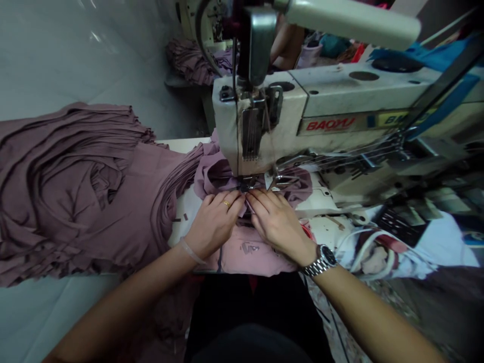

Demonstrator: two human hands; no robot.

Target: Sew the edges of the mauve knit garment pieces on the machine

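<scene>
At the presser foot of a sewing machine, a mauve fabric piece lies bunched under the needle area. My left hand wears a yellow ring and holds the fabric just left of the foot, fingers close together. Beside it, my right hand grips the fabric edge to the right, its fingertips almost meeting the left ones. My palms and fingers hide the fabric's near edge. Below both hands, a pink cloth covers the front of the machine bed.
A large stack of mauve fabric pieces spreads over the left of the table. Several threads run to the machine from the right. White cloths and scraps lie at right. Behind the machine are another fabric pile and part of a person's arm.
</scene>
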